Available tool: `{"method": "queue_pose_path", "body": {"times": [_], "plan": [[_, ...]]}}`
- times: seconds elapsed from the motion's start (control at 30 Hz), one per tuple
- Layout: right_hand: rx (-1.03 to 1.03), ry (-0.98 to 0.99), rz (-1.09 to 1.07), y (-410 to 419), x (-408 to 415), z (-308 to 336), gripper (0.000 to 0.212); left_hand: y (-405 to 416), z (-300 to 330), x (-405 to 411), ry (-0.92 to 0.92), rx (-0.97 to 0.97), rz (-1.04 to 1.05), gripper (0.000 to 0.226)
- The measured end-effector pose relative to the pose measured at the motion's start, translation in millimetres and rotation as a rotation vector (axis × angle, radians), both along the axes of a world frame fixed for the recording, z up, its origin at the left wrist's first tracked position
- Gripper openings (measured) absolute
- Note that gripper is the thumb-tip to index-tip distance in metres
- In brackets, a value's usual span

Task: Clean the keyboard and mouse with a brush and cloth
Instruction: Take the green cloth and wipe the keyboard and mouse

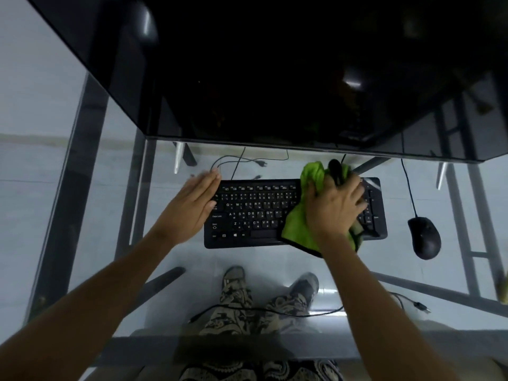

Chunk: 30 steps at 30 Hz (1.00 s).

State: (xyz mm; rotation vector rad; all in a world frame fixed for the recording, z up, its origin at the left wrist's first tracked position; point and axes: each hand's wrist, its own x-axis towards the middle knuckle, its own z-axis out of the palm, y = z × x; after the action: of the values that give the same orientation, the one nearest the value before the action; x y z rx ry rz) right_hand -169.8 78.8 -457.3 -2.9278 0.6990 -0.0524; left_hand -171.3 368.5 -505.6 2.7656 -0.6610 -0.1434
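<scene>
On the glass table (110,166), the keyboard (255,213) lies long from 9 to 3 o'clock. The right hand (334,207) grip is bunched on the green cloth (297,224), pressing its right half; the left hand (192,204), flat and spread, steadies the 9 o'clock end. The mouse (424,237) waits at 3 o'clock, nearer the right hand.

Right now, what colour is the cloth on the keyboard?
Bright green cloth with a dark edge, seen in the head view.

Glass-topped desk (115,270) on grey metal legs, pale tiled floor (33,174) beneath, dark glossy monitor (275,64) above.
</scene>
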Motion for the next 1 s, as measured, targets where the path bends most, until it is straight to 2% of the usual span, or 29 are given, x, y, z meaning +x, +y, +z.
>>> {"method": "queue_pose_path", "body": {"times": [0.07,0.1,0.2,0.33,0.37,0.47,0.53,0.6,0.7,0.77,0.83,0.9,1.0], "plan": [[-0.042,0.017,0.021,24,-2,-2,0.050,-21,7,-20,-0.054,-0.002,0.165,0.057],[-0.049,0.002,0.050,31,-2,-4,0.052,-37,11,-33,-0.085,-0.003,0.170,0.058],[-0.051,-0.049,0.125,36,-7,-8,0.048,-75,6,-66,-0.140,0.119,-0.070,0.057],[0.030,-0.157,0.112,34,0,-10,0.039,-79,-8,-61,-0.182,0.234,-0.105,0.057],[0.041,-0.155,0.168,39,0,-11,0.041,-79,-8,-61,-0.190,0.232,-0.107,0.056],[0.019,-0.084,0.526,67,-9,-12,0.050,-79,-11,-63,-0.252,0.204,-0.132,0.054],[0.000,-0.107,0.625,60,-8,-11,0.049,-77,-13,-63,-0.301,0.206,-0.131,0.053],[0.022,-0.077,0.520,26,2,-11,0.047,-78,-13,-64,-0.349,0.205,-0.109,0.055],[0.053,-0.165,0.243,-5,4,-11,0.037,-80,-13,-65,-0.373,0.178,-0.102,0.055],[0.044,-0.160,0.338,21,1,-9,0.038,-80,-13,-65,-0.377,0.169,-0.093,0.055],[0.000,-0.112,0.588,35,-5,-13,0.046,-78,-13,-65,-0.374,0.160,-0.088,0.055],[-0.030,-0.106,0.627,8,2,-12,0.052,-78,-13,-65,-0.381,0.155,-0.086,0.054],[0.008,-0.182,0.257,-46,5,-12,0.042,-79,-11,-64,-0.364,0.160,-0.083,0.054]]}}
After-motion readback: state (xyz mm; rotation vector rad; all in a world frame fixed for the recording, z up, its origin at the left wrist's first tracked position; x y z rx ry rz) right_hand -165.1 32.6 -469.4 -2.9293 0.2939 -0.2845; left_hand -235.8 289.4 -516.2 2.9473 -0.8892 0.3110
